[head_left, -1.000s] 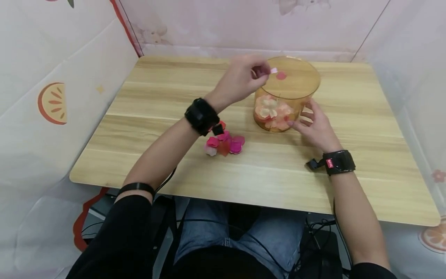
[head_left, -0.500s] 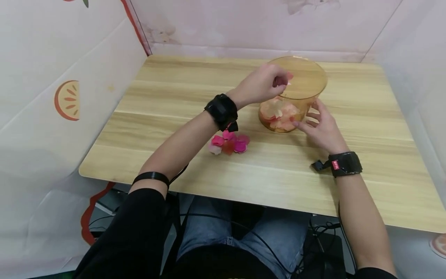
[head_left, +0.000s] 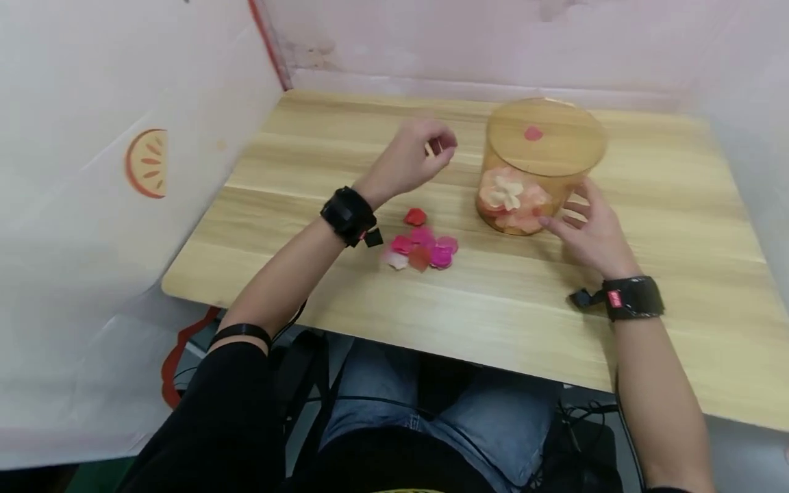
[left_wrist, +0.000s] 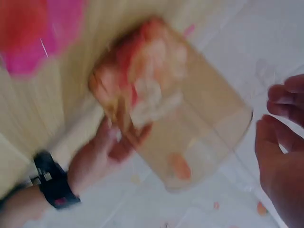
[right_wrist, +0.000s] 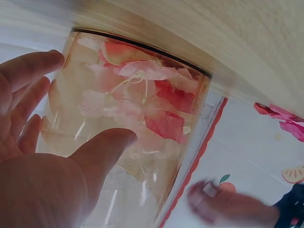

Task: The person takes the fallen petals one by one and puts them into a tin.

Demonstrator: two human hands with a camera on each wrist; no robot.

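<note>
Standing on wooden table (head_left: pixel 345 171), amber jar (head_left: pixel 542 171), pink walls (head_left: pixel 468 34)

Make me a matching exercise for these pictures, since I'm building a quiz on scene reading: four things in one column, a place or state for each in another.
Things:
1. left hand
2. right hand
3. amber jar
4. loose petals

Places or states:
A. lying in a small heap on the table
B. standing upright with petals inside
C. raised above the table, fingers curled
D. fingers resting against the jar's side

Pairs: 1-C, 2-D, 3-B, 4-A
</note>
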